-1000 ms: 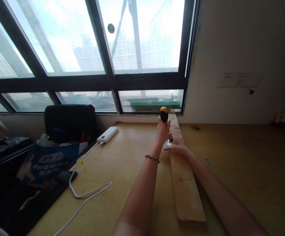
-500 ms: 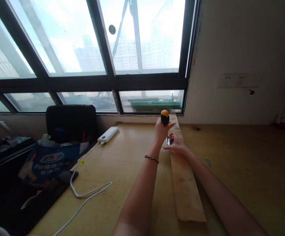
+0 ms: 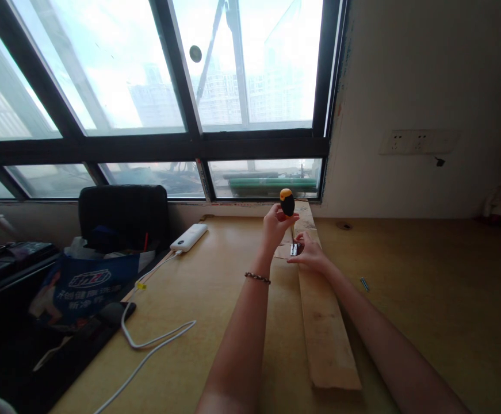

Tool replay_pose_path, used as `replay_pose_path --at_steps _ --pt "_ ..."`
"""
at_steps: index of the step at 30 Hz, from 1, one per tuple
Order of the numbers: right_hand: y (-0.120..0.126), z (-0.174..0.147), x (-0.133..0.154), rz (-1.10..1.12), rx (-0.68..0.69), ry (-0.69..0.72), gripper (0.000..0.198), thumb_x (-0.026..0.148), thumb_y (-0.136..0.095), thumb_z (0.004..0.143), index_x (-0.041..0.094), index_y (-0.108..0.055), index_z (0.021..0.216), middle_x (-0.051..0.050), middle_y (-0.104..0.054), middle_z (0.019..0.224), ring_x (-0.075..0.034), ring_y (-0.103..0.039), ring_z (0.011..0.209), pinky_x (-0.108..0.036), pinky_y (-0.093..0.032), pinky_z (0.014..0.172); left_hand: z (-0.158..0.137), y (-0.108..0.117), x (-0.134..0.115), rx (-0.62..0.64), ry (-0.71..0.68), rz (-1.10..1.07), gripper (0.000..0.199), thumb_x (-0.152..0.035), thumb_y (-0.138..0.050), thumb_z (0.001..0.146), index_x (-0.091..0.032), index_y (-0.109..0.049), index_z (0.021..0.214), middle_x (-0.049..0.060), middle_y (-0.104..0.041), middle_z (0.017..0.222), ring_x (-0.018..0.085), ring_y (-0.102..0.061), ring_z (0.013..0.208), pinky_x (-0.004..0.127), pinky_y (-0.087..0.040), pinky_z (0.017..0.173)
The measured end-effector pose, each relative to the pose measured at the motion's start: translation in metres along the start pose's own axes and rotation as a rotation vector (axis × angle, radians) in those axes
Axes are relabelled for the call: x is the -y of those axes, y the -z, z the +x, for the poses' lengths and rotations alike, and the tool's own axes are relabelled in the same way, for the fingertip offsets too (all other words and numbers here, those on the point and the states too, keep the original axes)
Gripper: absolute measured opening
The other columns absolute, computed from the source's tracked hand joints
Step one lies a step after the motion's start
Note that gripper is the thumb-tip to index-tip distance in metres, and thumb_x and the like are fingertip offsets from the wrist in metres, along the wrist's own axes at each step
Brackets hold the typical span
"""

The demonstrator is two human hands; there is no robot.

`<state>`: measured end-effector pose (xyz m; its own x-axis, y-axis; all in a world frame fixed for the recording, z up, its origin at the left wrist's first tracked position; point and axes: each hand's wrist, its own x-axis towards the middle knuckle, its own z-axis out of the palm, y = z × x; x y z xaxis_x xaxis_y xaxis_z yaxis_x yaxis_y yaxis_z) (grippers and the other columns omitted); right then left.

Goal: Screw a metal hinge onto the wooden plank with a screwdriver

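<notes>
My left hand [image 3: 275, 229], with a braided bracelet at its wrist, is closed round a screwdriver [image 3: 287, 202]. The screwdriver has an orange and black handle and stands nearly upright, shaft down. Its tip meets or comes close to a small shiny metal fitting [image 3: 294, 249] at the left edge of a long wooden board [image 3: 328, 328]; the exact contact is too small to tell. My right hand [image 3: 312, 253] rests on the board, with thumb and fingers pinching the fitting from the right. Part of the fitting is hidden by the fingers.
Small metal screws [image 3: 364, 283] lie on the table [image 3: 414, 333] right of the board. A white power bank [image 3: 188, 238] with a white cable [image 3: 159, 347] lies on the left. Beyond the table's left edge are a black chair [image 3: 123, 215] and a blue bag [image 3: 90, 287].
My left fingers have loosened and shifted on the screwdriver handle, and the wrist has moved slightly left. The handle leans a little more to the left. My right hand stays at the fitting.
</notes>
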<state>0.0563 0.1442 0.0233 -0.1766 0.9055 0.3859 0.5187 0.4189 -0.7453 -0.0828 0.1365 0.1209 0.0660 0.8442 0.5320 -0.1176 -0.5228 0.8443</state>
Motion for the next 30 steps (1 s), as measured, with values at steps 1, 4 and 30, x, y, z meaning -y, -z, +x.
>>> replay_pose_path --at_steps 1,4,30 --pt "0.000 0.000 0.000 -0.007 -0.001 0.001 0.074 0.043 -0.081 0.034 0.021 -0.044 0.094 -0.007 -0.059 0.098 -0.025 -0.059 0.095 -0.037 -0.046 0.082 0.000 -0.001 0.000 0.042 0.010 -0.026 0.039 -0.029 -0.071 0.060 -0.016 -0.049 0.090 0.006 -0.066 0.082 0.016 -0.063 0.077 0.029 -0.048 0.069" --pt "0.001 0.000 0.002 -0.019 -0.010 0.003 0.073 0.042 -0.081 0.034 0.021 -0.045 0.093 -0.006 -0.059 0.097 -0.026 -0.059 0.095 -0.038 -0.047 0.081 0.000 -0.002 0.000 0.144 0.008 -0.057 0.032 -0.027 -0.066 0.067 -0.016 -0.048 0.090 0.007 -0.066 0.086 0.017 -0.062 0.084 0.030 -0.048 0.072" --pt "0.000 0.000 0.002 -0.066 0.002 0.035 0.068 0.041 -0.080 0.035 0.021 -0.046 0.091 -0.005 -0.057 0.097 -0.025 -0.057 0.094 -0.037 -0.046 0.079 0.004 -0.005 0.009 -0.113 -0.074 0.158 0.030 -0.043 -0.061 0.069 -0.016 -0.046 0.067 -0.002 -0.047 0.062 0.010 -0.049 0.059 0.024 -0.041 0.057"
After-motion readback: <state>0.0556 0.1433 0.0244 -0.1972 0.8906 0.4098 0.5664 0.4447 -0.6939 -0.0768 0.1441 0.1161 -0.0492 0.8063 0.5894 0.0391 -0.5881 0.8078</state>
